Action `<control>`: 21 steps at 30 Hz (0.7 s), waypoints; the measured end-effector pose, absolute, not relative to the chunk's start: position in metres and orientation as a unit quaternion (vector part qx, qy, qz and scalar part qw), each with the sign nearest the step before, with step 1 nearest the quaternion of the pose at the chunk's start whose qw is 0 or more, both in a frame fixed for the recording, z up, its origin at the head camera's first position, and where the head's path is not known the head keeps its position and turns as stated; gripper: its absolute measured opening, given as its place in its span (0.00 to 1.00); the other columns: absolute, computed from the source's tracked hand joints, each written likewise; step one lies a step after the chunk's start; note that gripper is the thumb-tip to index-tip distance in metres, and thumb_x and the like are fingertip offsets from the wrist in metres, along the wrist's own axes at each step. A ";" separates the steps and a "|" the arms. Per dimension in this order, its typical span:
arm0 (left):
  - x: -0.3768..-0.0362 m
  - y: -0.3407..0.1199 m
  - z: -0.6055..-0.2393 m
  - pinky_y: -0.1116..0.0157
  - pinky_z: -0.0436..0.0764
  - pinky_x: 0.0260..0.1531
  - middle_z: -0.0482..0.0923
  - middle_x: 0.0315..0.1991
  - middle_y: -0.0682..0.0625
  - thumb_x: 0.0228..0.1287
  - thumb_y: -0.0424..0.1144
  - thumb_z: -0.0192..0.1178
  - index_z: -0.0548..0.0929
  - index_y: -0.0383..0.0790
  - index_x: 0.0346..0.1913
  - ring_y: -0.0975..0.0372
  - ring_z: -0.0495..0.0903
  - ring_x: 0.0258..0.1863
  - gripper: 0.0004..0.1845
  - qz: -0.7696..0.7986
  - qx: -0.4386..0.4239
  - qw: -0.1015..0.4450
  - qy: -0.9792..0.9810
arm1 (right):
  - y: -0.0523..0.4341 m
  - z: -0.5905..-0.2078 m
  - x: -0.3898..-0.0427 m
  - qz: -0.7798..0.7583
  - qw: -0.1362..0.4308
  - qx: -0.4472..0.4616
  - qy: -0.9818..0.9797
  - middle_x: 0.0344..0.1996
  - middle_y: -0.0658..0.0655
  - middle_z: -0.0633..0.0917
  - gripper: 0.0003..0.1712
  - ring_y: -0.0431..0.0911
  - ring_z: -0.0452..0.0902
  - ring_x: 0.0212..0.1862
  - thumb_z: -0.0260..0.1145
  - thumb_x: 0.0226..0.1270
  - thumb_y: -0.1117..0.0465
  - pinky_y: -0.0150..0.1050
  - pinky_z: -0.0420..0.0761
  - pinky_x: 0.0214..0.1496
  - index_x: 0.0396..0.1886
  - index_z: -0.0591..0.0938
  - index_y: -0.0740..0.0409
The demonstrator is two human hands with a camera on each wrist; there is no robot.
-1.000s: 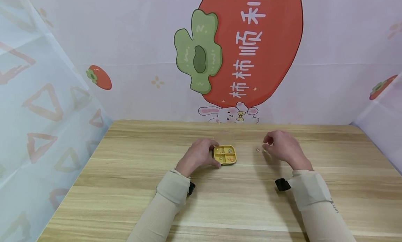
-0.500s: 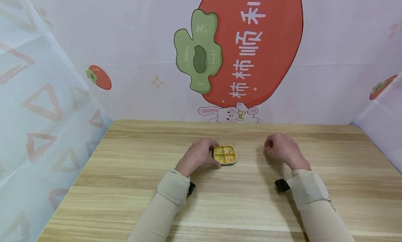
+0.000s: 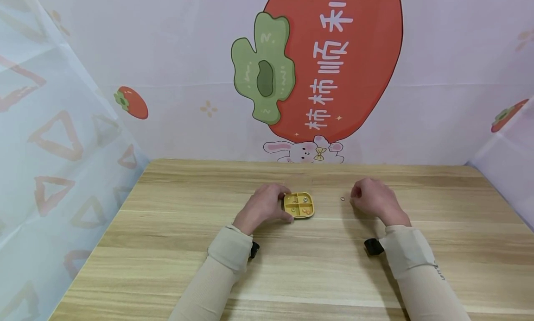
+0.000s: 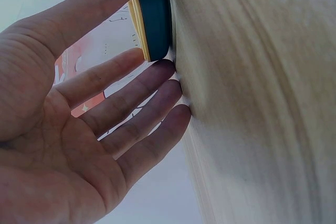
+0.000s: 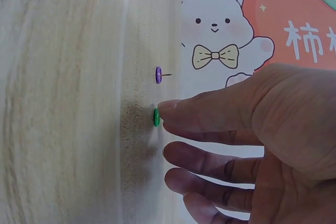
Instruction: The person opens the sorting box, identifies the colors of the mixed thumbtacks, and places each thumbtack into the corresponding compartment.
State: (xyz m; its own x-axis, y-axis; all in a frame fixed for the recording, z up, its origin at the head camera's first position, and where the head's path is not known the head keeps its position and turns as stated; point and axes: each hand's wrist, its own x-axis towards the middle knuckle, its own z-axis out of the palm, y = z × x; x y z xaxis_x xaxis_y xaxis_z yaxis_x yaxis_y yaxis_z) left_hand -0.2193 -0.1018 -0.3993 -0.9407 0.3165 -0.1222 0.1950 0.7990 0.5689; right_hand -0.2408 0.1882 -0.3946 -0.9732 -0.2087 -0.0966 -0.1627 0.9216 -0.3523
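My left hand (image 3: 263,205) holds a small yellow compartment box (image 3: 298,204) by its left side, thumb at the near edge and forefinger at the far one. The box's teal base (image 4: 157,24) shows in the left wrist view, the other fingertips down at the tabletop. Several small thumbtacks lie in its four compartments. To the right, my right hand (image 3: 377,201) pinches a green thumbtack (image 5: 156,117) by its pin between thumb and forefinger, close at the table. A purple thumbtack (image 5: 159,75) sits beside it, head down and pin up.
A clear lid (image 3: 298,179) stands open behind the box. Both things are on a wood-grain table (image 3: 317,265). A printed backdrop (image 3: 187,57) rises along the table's back edge, with another sheet (image 3: 62,140) at the left.
My right hand has lowered slightly toward me and its fingers have closed on the green thumbtack. The left hand and the box have not moved.
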 end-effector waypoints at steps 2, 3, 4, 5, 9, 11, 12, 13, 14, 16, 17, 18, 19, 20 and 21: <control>-0.219 -0.102 -0.400 0.56 0.76 0.57 0.83 0.51 0.47 0.43 0.41 0.84 0.84 0.40 0.60 0.57 0.79 0.50 0.36 0.285 0.135 0.106 0.943 | 0.188 -0.396 -0.241 -0.170 0.066 -0.095 0.979 0.29 0.54 0.82 0.01 0.51 0.75 0.34 0.69 0.61 0.64 0.46 0.74 0.34 0.31 0.86 0.57; -0.219 -0.102 -0.400 0.56 0.76 0.57 0.83 0.51 0.47 0.44 0.41 0.84 0.84 0.40 0.60 0.57 0.79 0.50 0.36 0.285 0.135 0.106 0.943 | 0.188 -0.396 -0.241 -0.168 0.065 -0.096 0.979 0.29 0.53 0.81 0.01 0.51 0.75 0.33 0.69 0.61 0.64 0.46 0.74 0.34 0.30 0.85 0.56; -0.219 -0.102 -0.400 0.56 0.76 0.57 0.83 0.51 0.47 0.44 0.41 0.84 0.84 0.40 0.60 0.57 0.79 0.50 0.36 0.284 0.135 0.106 0.943 | 0.189 -0.397 -0.241 -0.166 0.064 -0.096 0.979 0.29 0.53 0.81 0.02 0.51 0.75 0.33 0.68 0.61 0.64 0.46 0.74 0.33 0.30 0.85 0.56; -0.219 -0.102 -0.399 0.56 0.76 0.57 0.83 0.51 0.47 0.44 0.41 0.84 0.84 0.40 0.60 0.57 0.79 0.50 0.36 0.284 0.135 0.106 0.943 | 0.189 -0.397 -0.241 -0.165 0.063 -0.097 0.979 0.28 0.53 0.81 0.02 0.51 0.75 0.33 0.68 0.61 0.64 0.46 0.74 0.33 0.29 0.85 0.55; -0.219 -0.102 -0.399 0.56 0.76 0.57 0.83 0.51 0.47 0.44 0.41 0.84 0.84 0.40 0.60 0.57 0.78 0.50 0.36 0.283 0.136 0.105 0.944 | 0.190 -0.398 -0.242 -0.162 0.058 -0.098 0.980 0.27 0.52 0.80 0.04 0.51 0.74 0.32 0.67 0.60 0.65 0.45 0.73 0.32 0.26 0.84 0.53; -0.219 -0.102 -0.399 0.56 0.76 0.56 0.83 0.51 0.47 0.44 0.42 0.84 0.84 0.40 0.59 0.57 0.78 0.50 0.36 0.283 0.137 0.105 0.943 | 0.190 -0.399 -0.242 -0.162 0.056 -0.098 0.980 0.26 0.52 0.80 0.05 0.51 0.74 0.32 0.66 0.59 0.66 0.45 0.72 0.31 0.25 0.83 0.53; -0.219 -0.102 -0.399 0.56 0.76 0.56 0.83 0.51 0.47 0.44 0.42 0.84 0.84 0.40 0.59 0.57 0.78 0.50 0.36 0.283 0.137 0.105 0.943 | 0.190 -0.399 -0.242 -0.161 0.055 -0.098 0.980 0.26 0.52 0.80 0.06 0.51 0.74 0.32 0.66 0.59 0.66 0.45 0.72 0.31 0.25 0.83 0.53; -0.219 -0.102 -0.399 0.56 0.76 0.56 0.83 0.51 0.47 0.44 0.42 0.84 0.84 0.40 0.59 0.57 0.78 0.50 0.36 0.283 0.137 0.105 0.943 | 0.190 -0.399 -0.242 -0.161 0.055 -0.099 0.981 0.26 0.52 0.80 0.06 0.51 0.74 0.31 0.66 0.59 0.66 0.45 0.72 0.31 0.25 0.83 0.53; -0.219 -0.102 -0.399 0.56 0.76 0.56 0.83 0.51 0.47 0.44 0.42 0.84 0.84 0.40 0.59 0.57 0.78 0.50 0.36 0.283 0.137 0.105 0.943 | 0.190 -0.399 -0.242 -0.160 0.054 -0.099 0.981 0.25 0.52 0.79 0.06 0.51 0.74 0.31 0.65 0.59 0.66 0.45 0.72 0.31 0.24 0.83 0.53; -0.219 -0.102 -0.399 0.56 0.76 0.56 0.83 0.51 0.47 0.44 0.42 0.84 0.84 0.40 0.59 0.57 0.78 0.50 0.36 0.283 0.137 0.105 0.943 | 0.190 -0.400 -0.242 -0.160 0.052 -0.099 0.981 0.25 0.52 0.79 0.06 0.51 0.74 0.31 0.65 0.59 0.67 0.45 0.72 0.30 0.24 0.83 0.53; -0.219 -0.102 -0.399 0.56 0.76 0.56 0.83 0.50 0.47 0.43 0.42 0.84 0.84 0.40 0.59 0.57 0.79 0.49 0.36 0.283 0.138 0.105 0.943 | 0.190 -0.400 -0.242 -0.160 0.052 -0.099 0.981 0.25 0.52 0.79 0.06 0.50 0.74 0.31 0.65 0.59 0.67 0.45 0.72 0.30 0.24 0.83 0.53; -0.218 -0.102 -0.399 0.56 0.76 0.56 0.83 0.50 0.47 0.43 0.42 0.84 0.84 0.40 0.59 0.57 0.79 0.49 0.36 0.284 0.138 0.105 0.943 | 0.190 -0.400 -0.242 -0.160 0.052 -0.099 0.981 0.25 0.52 0.79 0.06 0.50 0.74 0.31 0.65 0.59 0.67 0.45 0.72 0.30 0.24 0.82 0.53; -0.219 -0.102 -0.399 0.56 0.77 0.56 0.83 0.51 0.47 0.44 0.42 0.84 0.84 0.40 0.59 0.57 0.79 0.49 0.36 0.284 0.138 0.105 0.943 | 0.190 -0.400 -0.242 -0.160 0.053 -0.099 0.981 0.25 0.52 0.79 0.06 0.50 0.74 0.31 0.65 0.59 0.67 0.45 0.72 0.30 0.24 0.82 0.53; -0.218 -0.102 -0.399 0.56 0.77 0.56 0.84 0.50 0.47 0.43 0.42 0.84 0.84 0.40 0.59 0.57 0.79 0.49 0.36 0.284 0.138 0.104 0.943 | 0.190 -0.400 -0.242 -0.160 0.053 -0.099 0.981 0.25 0.52 0.79 0.06 0.50 0.74 0.31 0.65 0.59 0.67 0.45 0.72 0.30 0.24 0.83 0.53; -0.218 -0.102 -0.399 0.56 0.77 0.56 0.84 0.51 0.47 0.43 0.42 0.85 0.84 0.40 0.59 0.57 0.79 0.49 0.36 0.284 0.139 0.104 0.943 | 0.190 -0.400 -0.242 -0.160 0.053 -0.099 0.981 0.25 0.53 0.79 0.06 0.50 0.74 0.31 0.65 0.59 0.67 0.44 0.72 0.30 0.24 0.83 0.53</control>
State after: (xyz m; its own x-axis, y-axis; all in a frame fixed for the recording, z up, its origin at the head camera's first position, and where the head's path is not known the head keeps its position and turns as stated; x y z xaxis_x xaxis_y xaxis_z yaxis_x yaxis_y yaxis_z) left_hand -0.2182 -0.1018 -0.3988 -0.9400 0.3204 -0.1176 0.2021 0.8003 0.5646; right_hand -0.2418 0.1898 -0.3998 -0.9746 -0.2116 -0.0729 -0.1776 0.9293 -0.3238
